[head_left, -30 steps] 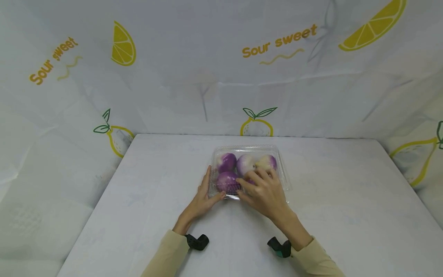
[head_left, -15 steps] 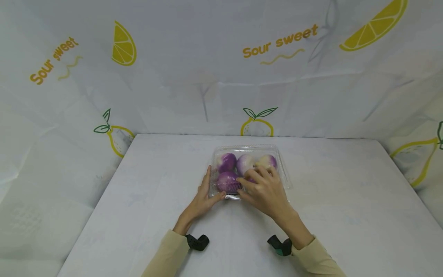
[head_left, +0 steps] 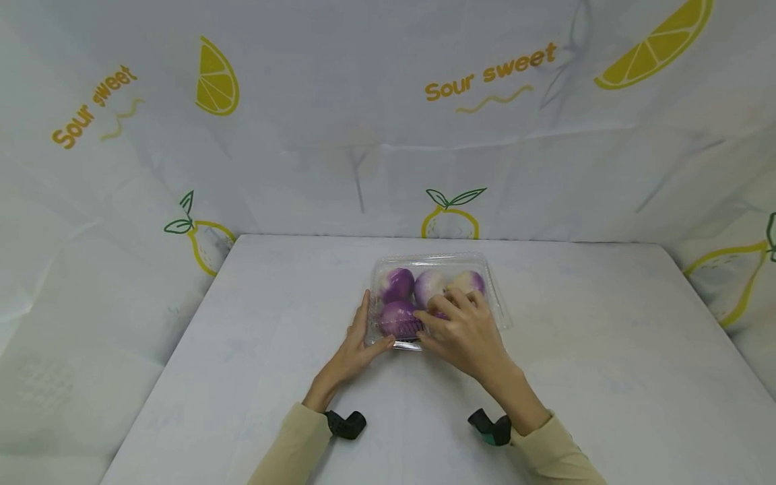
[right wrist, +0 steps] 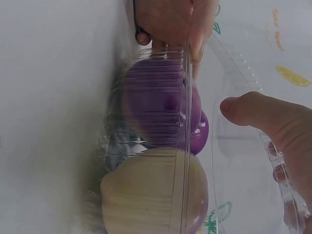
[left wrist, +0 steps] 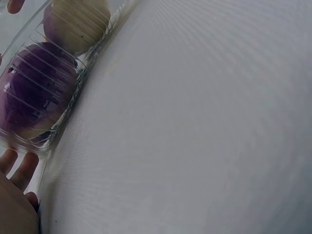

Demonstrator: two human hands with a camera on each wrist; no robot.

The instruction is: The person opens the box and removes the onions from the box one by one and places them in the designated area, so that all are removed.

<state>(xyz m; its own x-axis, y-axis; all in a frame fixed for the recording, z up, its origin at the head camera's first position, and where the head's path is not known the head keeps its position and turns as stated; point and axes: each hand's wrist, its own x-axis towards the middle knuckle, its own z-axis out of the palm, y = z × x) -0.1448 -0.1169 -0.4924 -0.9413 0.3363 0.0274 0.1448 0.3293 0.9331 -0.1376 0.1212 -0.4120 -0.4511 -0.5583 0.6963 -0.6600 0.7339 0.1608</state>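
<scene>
A clear plastic clamshell box [head_left: 407,346] holding several purple-and-white onions [head_left: 397,320] sits on the white table. Around its near left corner lies my left hand [head_left: 353,353], fingers along the left side and thumb on the front rim. My right hand [head_left: 467,340] is bent over the near right part of the box, covering part of an onion there. In the right wrist view the ridged lid edge [right wrist: 249,73] passes between thumb and curled fingers, and this edge stands above the onions. The right fingertips are partly seen through plastic.
A pale cloth backdrop [head_left: 315,168] with lemon prints rises behind the table. White tabletop [head_left: 606,350] extends on both sides of the box. A black wrist device [head_left: 347,425] sits on the left wrist, another [head_left: 490,428] on the right.
The right wrist has risen very slightly, and the right fingers have shifted a tiny amount. The left hand and the onions look the same as before.
</scene>
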